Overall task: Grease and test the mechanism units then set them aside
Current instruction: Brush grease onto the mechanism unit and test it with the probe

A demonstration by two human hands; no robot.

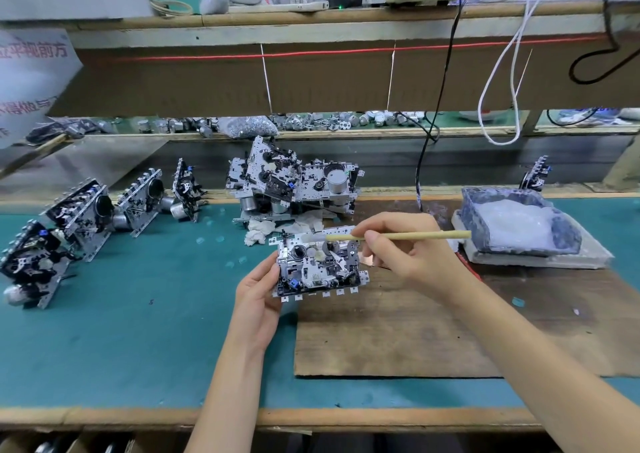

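Observation:
My left hand [258, 295] grips the left edge of a metal mechanism unit [320, 267], held face up just above the bench. In my right hand [408, 248] is a thin wooden brush stick [426, 235], lying level, its whitish tip over the unit's top edge. A tray of white grease [516, 225] stands to the right. A pile of units [294, 182] sits behind the held one. Several more units [86, 217] stand in a row at the left.
A brown wooden board [398, 331] lies on the green mat [138, 314] under my right arm. White rags [263, 230] lie by the pile. Cables [429, 133] hang from the shelf above. One unit [536, 175] stands at the back right.

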